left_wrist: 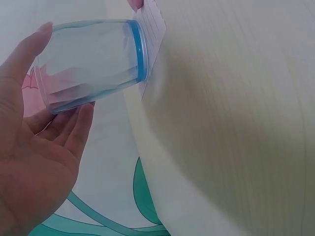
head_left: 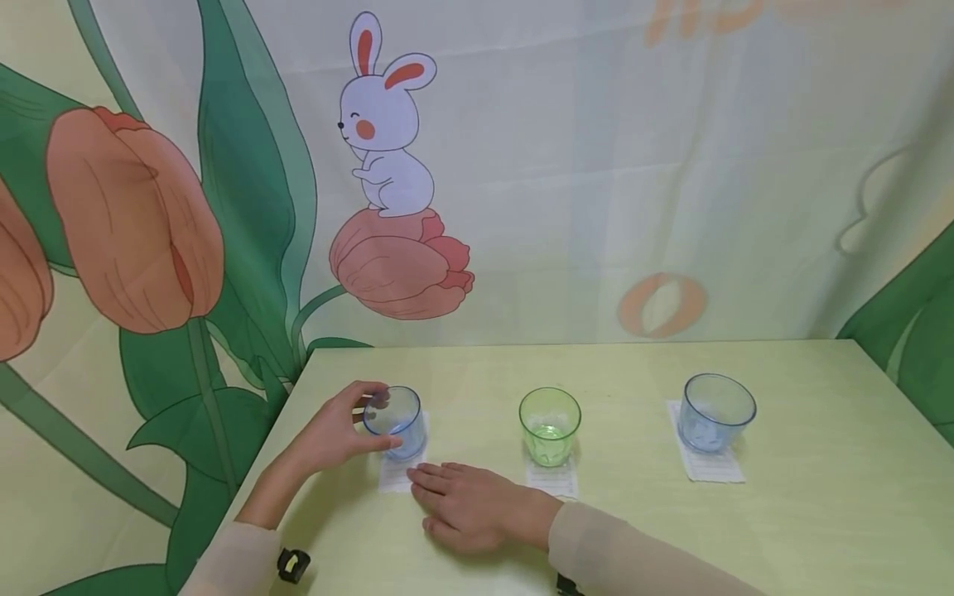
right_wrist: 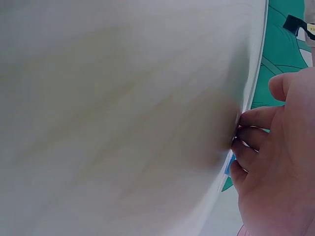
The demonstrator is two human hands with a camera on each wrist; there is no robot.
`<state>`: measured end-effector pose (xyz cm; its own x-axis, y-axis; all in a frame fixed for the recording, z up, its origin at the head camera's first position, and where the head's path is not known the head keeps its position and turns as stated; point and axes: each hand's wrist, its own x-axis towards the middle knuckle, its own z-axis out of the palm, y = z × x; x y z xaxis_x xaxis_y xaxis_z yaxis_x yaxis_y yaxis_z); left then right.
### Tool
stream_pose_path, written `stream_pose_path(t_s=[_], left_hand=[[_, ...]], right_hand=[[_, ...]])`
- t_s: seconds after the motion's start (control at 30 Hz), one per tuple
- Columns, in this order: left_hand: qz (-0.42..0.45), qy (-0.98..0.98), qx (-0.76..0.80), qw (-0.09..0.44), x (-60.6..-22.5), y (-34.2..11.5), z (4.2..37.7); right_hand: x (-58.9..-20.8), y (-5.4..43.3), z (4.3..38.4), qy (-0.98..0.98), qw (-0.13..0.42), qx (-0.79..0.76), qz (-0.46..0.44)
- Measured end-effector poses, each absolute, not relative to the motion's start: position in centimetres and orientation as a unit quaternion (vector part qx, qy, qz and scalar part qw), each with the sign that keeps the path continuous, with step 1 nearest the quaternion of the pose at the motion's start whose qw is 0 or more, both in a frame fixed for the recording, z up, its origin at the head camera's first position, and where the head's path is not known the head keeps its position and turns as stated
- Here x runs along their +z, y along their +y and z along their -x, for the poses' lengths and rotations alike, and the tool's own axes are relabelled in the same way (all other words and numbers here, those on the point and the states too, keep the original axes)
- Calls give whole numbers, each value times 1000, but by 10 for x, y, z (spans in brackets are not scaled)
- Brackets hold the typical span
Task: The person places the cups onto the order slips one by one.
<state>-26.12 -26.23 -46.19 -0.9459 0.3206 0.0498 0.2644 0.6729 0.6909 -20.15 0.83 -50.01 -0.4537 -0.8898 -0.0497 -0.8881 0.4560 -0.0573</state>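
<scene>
At the left of the table, my left hand (head_left: 334, 428) grips a clear blue cup (head_left: 406, 432) near its rim, thumb on one side and fingers on the other. The left wrist view shows the same cup (left_wrist: 93, 61) with its bright blue base close over a lined paper slip (left_wrist: 155, 29). In the head view this slip (head_left: 395, 480) lies under and in front of the cup. My right hand (head_left: 473, 507) rests palm down, fingers extended, fingertips right at the slip's right edge. The right wrist view shows its fingertips (right_wrist: 241, 120) against the tabletop.
A green cup (head_left: 550, 426) stands on a paper slip (head_left: 555, 482) in the middle. Another blue cup (head_left: 715, 418) stands on a slip (head_left: 715, 470) to the right. The pale yellow table (head_left: 820, 513) meets a printed tulip-and-rabbit curtain (head_left: 537, 182) at its back edge.
</scene>
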Motion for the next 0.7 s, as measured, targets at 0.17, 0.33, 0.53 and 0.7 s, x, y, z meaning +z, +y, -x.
stream_pose_path(t_s=[0.17,0.33,0.53,0.7], left_hand=[[-149,913,376,46,-460,-261,261],[-150,911,380,48,-458,-261,263],[-147,911,382,60,-458,-260,265],[-171,923,345,24,-439,-255,260]], right_hand=[[-501,9,204,851,39,-14,523],[-503,10,207,850,29,-19,525],[-494,20,204,845,32,-31,532],[-462,45,185,836,19,-74,543]])
